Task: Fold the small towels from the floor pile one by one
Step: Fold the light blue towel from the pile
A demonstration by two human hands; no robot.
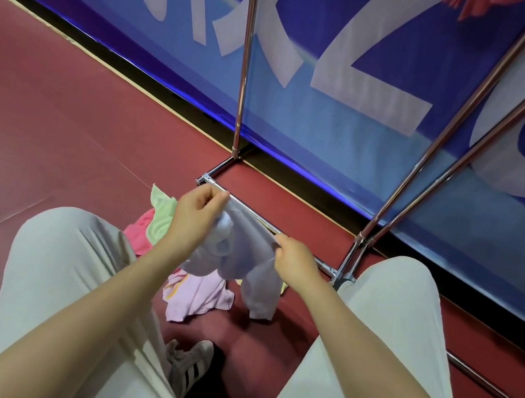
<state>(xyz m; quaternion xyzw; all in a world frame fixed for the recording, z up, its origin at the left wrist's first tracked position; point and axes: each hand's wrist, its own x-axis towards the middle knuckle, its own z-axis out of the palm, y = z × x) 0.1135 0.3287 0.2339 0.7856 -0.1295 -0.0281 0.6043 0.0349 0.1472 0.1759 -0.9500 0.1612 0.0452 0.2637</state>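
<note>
L hand [198, 210]: raised above the floor pile, fingers curled, pinching the top edge of the grey towel [246, 248] at its L corner.
R hand [293, 256]: fingers curled, gripping the same top edge at the R corner.
Grey towel: held in the air btwn both hands, top edge pulled fairly taut; the rest hangs bunched and twisted, lower end dangling just above the floor [40, 127]. Possibly folded over on itself near the L hand; creases too bunched to tell.
Pile: on the red floor btwn the knees, below the hands. Lilac towel [199, 296] in front, green towel [161, 213] and pink towel [140, 234] behind the L wrist.
Rack [335, 273]: chrome tube frame, base bar on the floor just beyond the hands, uprights rising at L and R.
Banner [344, 73]: blue w/ white lettering, behind the rack.
Person: seated, light trousers [68, 270], one shoe [191, 364] visible btwn the legs.
</note>
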